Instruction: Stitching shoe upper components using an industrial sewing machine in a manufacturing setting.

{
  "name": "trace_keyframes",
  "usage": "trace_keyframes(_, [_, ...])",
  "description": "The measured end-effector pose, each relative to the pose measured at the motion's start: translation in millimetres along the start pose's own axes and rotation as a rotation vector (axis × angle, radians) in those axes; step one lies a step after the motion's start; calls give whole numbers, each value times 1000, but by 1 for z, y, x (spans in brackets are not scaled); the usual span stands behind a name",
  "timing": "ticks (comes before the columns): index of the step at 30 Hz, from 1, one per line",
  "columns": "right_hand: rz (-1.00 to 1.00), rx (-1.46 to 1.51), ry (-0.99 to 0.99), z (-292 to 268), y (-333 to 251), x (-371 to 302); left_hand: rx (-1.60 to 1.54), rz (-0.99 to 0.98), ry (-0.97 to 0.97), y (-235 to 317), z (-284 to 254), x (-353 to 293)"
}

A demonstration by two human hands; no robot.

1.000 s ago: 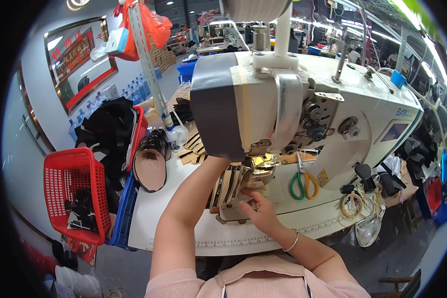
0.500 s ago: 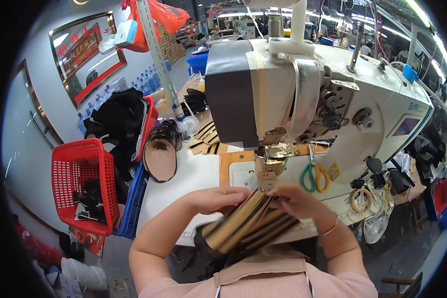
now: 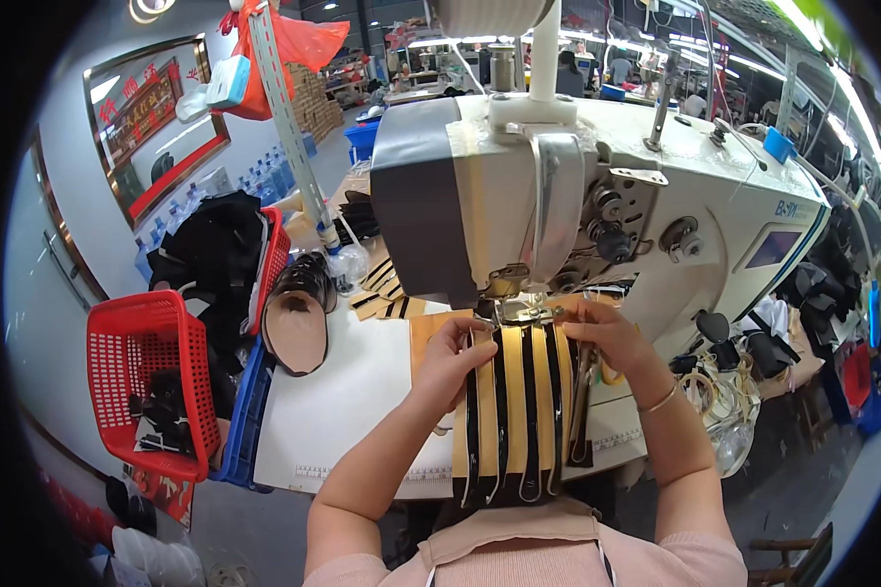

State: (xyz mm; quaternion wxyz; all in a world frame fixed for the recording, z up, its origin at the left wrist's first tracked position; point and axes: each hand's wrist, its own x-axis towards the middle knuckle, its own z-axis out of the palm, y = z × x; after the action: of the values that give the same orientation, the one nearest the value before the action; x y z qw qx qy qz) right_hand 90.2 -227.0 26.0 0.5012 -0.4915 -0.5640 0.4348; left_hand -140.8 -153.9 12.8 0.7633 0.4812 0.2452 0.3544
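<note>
Your left hand (image 3: 450, 357) and right hand (image 3: 607, 338), fingers pinched, hold the upper corners of the striped cloth (image 3: 524, 416) below the sewing machine's (image 3: 421, 196) metal foot (image 3: 527, 313), above the tabletop (image 3: 352, 416). Uneven pull could skew it; fingers straying inward could be caught.

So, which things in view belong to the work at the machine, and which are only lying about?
In the work:
striped piece, held near its top by left hand and right hand
sewing machine, at the piece's upper edge

Probably just lying about:
nearer red basket
blue crate
orange-red plastic bag, hanging
</note>
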Motion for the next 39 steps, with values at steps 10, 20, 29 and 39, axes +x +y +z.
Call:
trace_keyframes(10, [208, 598, 29, -9, 14, 31, 18, 59, 106, 8, 14, 15])
trace_keyframes(20, [181, 514, 94, -20, 18, 34, 152, 112, 67, 6, 11, 28])
trace_keyframes(29, [128, 349, 78, -20, 28, 31, 214, 110, 113, 5, 9, 24])
trace_keyframes(39, [76, 325, 114, -12, 19, 33, 279, 169, 123, 4, 9, 21])
